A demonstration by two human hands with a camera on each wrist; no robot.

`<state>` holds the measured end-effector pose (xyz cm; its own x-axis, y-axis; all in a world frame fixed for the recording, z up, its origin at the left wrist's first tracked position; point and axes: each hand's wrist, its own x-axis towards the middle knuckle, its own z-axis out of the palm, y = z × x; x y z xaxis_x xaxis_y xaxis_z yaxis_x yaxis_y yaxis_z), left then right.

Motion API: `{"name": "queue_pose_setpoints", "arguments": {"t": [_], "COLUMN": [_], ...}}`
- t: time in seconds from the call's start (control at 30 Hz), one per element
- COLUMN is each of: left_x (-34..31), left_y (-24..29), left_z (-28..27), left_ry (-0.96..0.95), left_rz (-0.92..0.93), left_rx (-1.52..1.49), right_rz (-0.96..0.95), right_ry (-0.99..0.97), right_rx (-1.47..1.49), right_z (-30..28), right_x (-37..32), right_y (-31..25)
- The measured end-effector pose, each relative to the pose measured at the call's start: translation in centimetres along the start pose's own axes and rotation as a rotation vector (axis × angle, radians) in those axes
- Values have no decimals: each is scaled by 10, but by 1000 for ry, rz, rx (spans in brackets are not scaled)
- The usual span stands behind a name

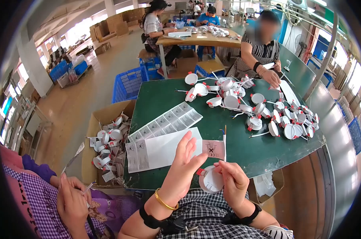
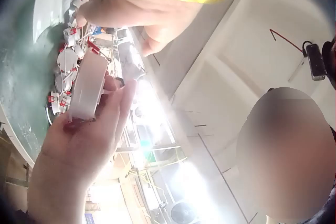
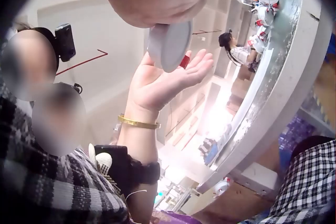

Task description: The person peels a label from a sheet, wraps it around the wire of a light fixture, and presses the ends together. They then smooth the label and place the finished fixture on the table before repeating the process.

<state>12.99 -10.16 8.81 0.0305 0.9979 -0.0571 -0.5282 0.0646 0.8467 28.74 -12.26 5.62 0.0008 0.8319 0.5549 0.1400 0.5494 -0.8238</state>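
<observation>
Here our right hand [image 1: 235, 184] grips the light [image 1: 210, 180] by the surface's [image 1: 244, 157] near edge, our left hand [image 1: 181, 165] wide beside it; only the head view shows the label's [image 1: 213, 149] print clearly.

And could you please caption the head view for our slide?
Right hand holding a white fitting, open left hand beside it, at a green table.
</observation>
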Motion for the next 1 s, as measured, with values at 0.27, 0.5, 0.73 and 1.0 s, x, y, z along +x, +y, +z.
{"name": "queue_pose_setpoints", "arguments": {"t": [0.27, 0.5, 0.73, 1.0], "left_x": [-16, -21, 8, 1], "left_y": [25, -28, 30, -5], "left_z": [74, 185, 11, 5], "left_ry": [-635, -1170, -194, -265], "left_rz": [-175, -524, 18, -228], "left_rx": [-106, 81, 388, 174], "right_rz": [-60, 103, 358, 410], "right_ry": [173, 52, -52, -156], "right_rx": [62, 311, 756, 764], "right_z": [4, -5, -40, -28], "right_x": [2, 14, 5, -14], "right_y": [38, 30, 15, 10]}}
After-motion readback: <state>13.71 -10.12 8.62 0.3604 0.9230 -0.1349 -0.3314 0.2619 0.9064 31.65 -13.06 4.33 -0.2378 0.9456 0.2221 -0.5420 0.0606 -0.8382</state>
